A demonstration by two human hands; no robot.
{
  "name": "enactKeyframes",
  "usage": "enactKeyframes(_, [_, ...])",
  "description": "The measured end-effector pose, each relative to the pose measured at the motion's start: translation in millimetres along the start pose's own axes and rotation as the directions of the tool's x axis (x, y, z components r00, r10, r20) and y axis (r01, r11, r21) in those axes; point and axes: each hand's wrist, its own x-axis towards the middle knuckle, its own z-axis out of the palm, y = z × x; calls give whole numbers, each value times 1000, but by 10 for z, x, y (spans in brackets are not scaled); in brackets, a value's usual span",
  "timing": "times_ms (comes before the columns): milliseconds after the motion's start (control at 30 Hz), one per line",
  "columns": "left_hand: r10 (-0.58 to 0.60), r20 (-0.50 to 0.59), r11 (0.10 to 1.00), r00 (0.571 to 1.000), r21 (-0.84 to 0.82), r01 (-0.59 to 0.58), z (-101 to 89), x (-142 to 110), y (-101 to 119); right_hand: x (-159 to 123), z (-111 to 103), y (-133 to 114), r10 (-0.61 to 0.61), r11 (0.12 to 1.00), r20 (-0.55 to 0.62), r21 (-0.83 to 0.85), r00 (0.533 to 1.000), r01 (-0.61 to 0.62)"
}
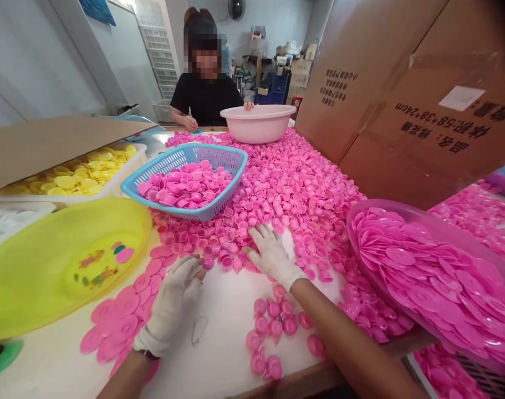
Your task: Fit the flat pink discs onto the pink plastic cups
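My right hand (273,256), in a white glove, reaches into the near edge of a heap of small pink plastic cups (277,188). Its fingers are spread over the cups and it grips none. My left hand (173,302), also gloved with bare fingertips, hovers at the heap's front left edge. Its fingers are loosely bent and apart, and I see nothing held. One pink cup lies just past its fingertips. Flat pink saucers (127,302) lie overlapping beside it. Several loose pink cups (274,328) sit in a cluster below my right wrist.
A blue basket (181,210) of pink pieces stands on the heap's left. A yellow basin (27,249) lies at left, a purple basin (375,205) of pink discs at right. Beyond are a pale pink basin (258,124), a large carton (402,111) and a co-worker (206,97).
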Motion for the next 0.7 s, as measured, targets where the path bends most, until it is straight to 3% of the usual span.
enactKeyframes(100, [-16, 11, 999, 1000, 49, 15, -187, -127, 9, -38, -111, -48, -9, 972, -83, 233, 996, 29])
enactKeyframes(200, [-124, -39, 984, 991, 122, 128, -464, -298, -23, -156, -230, -67, 11, 908, -165, 414, 986, 59])
enactKeyframes(333, [-277, -26, 947, 960, 161, 278, -693, -514, -65, -354, -225, -247, -178, 841, 28, 523, 984, 138])
enactKeyframes(500, [-254, 38, 943, 966, 231, 239, -581, -577, -8, -432, -48, -629, -355, 890, 105, 343, 929, 301])
enactKeyframes(700, [-211, 92, 859, 973, 492, 140, -404, -369, 98, -386, 125, -856, -439, 895, 257, 35, 861, 445])
